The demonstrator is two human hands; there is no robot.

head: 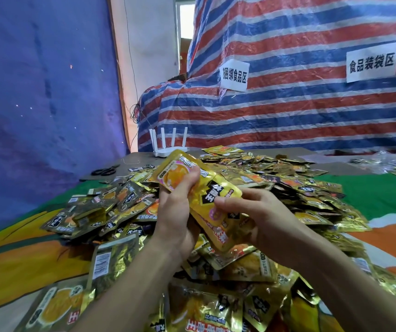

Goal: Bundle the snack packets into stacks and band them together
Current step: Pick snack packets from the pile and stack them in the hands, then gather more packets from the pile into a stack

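In the head view, both hands work just above the big pile [288, 173] of golden snack packets, which covers the middle of the surface [383, 195]. The left hand [175, 212] holds a small stack [206, 188] of packets with its fingers curled over the top packet, so its grip is closed on the stack. The right hand [261, 219] pinches the near end of the same stack, thumb on top, so this grip is closed on it too. The packets in the stack are not aligned; they lie fanned, one shifted against the other.

The foil looks slippery. I judge that a looser grip can let the fanned packets slide out and fall back among the same-looking ones below. A band put on such an uneven stack would probably hold badly. I see no band near the hands, so reaching for one may leave the stack in one hand only.

Scissors [103, 171] lie at the far left, with a white router [168, 144] behind them. At the back hangs a striped tarp [288, 111] with two paper signs [234, 76], and at the left a blue sheet [36, 92]. Loose packets lie close under both forearms and could be pushed aside
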